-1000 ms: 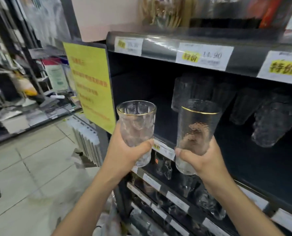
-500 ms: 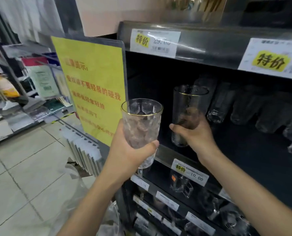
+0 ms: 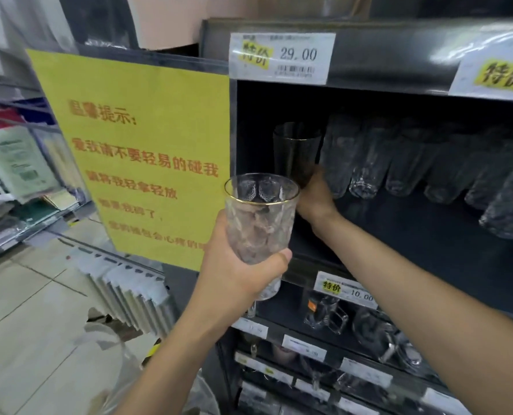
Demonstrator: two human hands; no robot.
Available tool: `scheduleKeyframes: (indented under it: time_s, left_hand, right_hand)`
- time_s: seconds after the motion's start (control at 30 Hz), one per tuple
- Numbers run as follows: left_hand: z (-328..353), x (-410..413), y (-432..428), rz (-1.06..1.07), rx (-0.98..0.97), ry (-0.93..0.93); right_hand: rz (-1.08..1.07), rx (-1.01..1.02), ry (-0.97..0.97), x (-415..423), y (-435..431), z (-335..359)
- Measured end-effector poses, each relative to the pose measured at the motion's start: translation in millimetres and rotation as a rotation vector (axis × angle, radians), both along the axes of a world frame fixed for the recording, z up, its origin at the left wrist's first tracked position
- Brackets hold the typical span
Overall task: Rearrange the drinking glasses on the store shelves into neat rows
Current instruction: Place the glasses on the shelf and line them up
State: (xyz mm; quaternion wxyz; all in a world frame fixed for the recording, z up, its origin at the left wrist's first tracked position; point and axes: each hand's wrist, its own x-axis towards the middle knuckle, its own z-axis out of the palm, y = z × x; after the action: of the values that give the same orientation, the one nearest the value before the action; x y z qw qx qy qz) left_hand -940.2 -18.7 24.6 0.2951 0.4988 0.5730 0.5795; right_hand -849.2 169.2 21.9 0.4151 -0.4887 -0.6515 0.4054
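Right grip (image 3: 315, 196), glass (image 3: 294, 151) beside shelf wall (image 3: 250, 139)

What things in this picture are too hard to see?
Head view, the only one:
- Base of the dark glass: hidden behind the right hand gripping it and the clear glass in the left hand, so whether it stands on the shelf is unclear.
- Row of glasses at the back: blurred, cannot be counted.
- Right price tag: cut off by the edge.
- Yellow sign: end of bottom line covered by the left hand.
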Motion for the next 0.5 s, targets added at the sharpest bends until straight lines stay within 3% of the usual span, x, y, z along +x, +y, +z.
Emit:
scheduleKeyframes:
  time_s: [0.13,0.5]
  left_hand:
    - [-1,1,6,-0.06,0.029,0.001]
    - [-8,1,15,-0.118,0.102,-0.015]
  right_hand:
    - [-0.067,-0.083,0.138,-4,-11,9]
    - [-0.25,0.02,0.031,-24,-4,2]
